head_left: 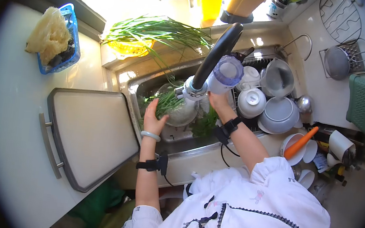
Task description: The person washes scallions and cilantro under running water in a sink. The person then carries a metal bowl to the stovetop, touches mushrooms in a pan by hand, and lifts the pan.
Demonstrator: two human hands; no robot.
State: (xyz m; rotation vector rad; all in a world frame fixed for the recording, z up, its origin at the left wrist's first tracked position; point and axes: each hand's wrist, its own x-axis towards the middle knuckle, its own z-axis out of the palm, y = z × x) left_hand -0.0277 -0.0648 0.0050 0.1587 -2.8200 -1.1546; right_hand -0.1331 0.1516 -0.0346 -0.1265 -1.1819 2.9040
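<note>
My left hand (pixel 154 119) is over the left part of the metal sink (pixel 172 146), fingers apart, beside a bunch of cut green stalks (pixel 168 103). The stalks lie on a clear round bowl or strainer (pixel 184 114) in the basin. My right hand (pixel 220 101) is at the sink's right side, just under a purple-rimmed plastic container (pixel 226 74); its fingers are mostly hidden behind that container. The black and chrome faucet (pixel 203 69) stands between my hands. Leafy greens (pixel 205 122) lie in the basin below it.
Long green stalks (pixel 160 30) overhang a yellow basket (pixel 129 48) behind the sink. Bowls (pixel 252 102) fill the rack at right. A carrot (pixel 300 143) rests on a bowl. Left are a cutting board (pixel 92 135) and a blue basket (pixel 70 47) with a sponge-like piece (pixel 50 33).
</note>
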